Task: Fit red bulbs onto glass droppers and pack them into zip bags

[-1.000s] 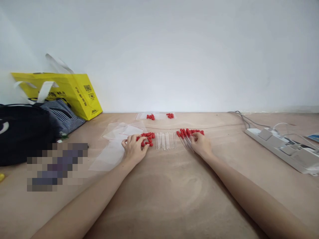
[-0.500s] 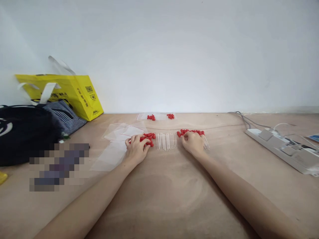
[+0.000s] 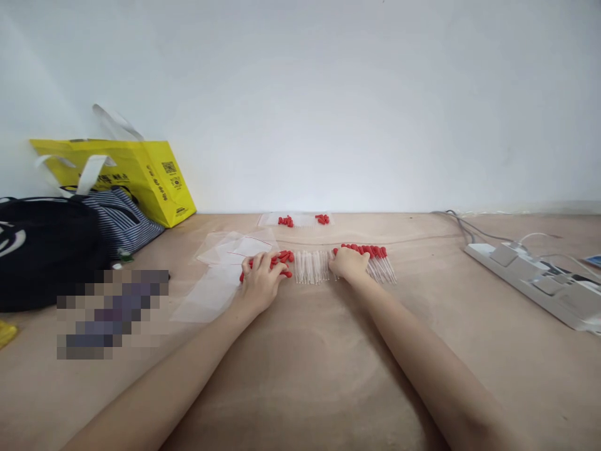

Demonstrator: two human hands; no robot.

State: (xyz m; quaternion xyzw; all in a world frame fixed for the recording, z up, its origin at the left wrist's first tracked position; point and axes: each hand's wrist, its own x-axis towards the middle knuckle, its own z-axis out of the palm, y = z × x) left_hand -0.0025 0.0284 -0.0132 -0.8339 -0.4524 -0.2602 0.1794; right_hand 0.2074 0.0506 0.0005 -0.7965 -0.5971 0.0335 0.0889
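My left hand (image 3: 261, 279) lies over a pile of red pieces (image 3: 284, 257), its fingers apart and bent onto them. My right hand (image 3: 349, 263) is at the right end of a row of thin whitish sticks (image 3: 312, 268), with its fingers closed; whatever they hold is hidden. Beside it on the right are slanted thin sticks with red tips (image 3: 379, 257). Behind the row, a clear bag (image 3: 303, 219) bears two small clusters of red pieces. Clear plastic bags (image 3: 204, 294) lie left of my left hand.
A yellow bag (image 3: 159, 181), a striped pouch (image 3: 117, 216) and a black bag (image 3: 51, 250) stand at the left. A blurred patch (image 3: 117, 310) covers something in front of them. At the right lies a white power strip (image 3: 539, 282) with cables.
My right hand has moved left, towards the whitish sticks, uncovering more of the red-tipped sticks. My left hand has shifted slightly right over the red pile.
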